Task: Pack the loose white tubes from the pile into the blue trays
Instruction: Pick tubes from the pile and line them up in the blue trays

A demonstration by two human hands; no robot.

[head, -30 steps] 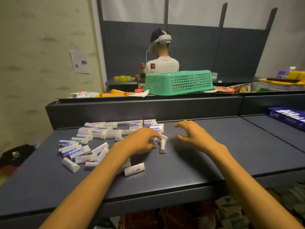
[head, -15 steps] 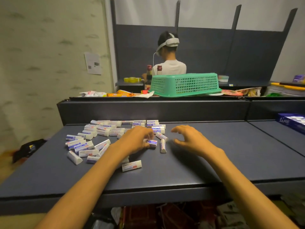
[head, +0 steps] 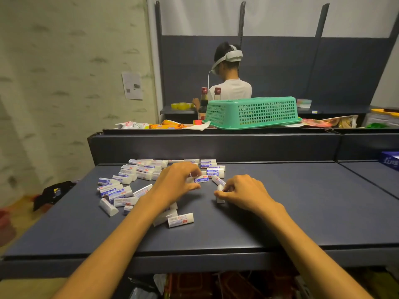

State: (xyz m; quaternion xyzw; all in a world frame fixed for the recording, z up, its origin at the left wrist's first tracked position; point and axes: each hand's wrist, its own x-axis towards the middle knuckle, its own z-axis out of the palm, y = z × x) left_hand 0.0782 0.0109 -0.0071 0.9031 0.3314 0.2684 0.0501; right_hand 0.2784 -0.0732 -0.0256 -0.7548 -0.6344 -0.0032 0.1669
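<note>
We look down at a dark blue-grey surface with our two bare arms reaching forward over it. A pile of loose white tubes with blue and red labels lies scattered across the left and middle of the surface, reaching back to the raised ledge behind. Our left hand rests at the pile's right edge with its fingers curled, pinching one tube with a blue label that lies on its side between the fingertips. Our right hand, just beside it, has its fingers curled around another white tube, which stands nearly upright with its lower end touching the surface. A single tube lies apart, nearest us, under the left forearm. At the far right edge we can see only the corner of a blue tray on the neighbouring surface, well apart from the pile. Beyond the ledge sits an upturned green basket among snack wrappers, and behind it a person in a white shirt wearing a headset faces away from us.
</note>
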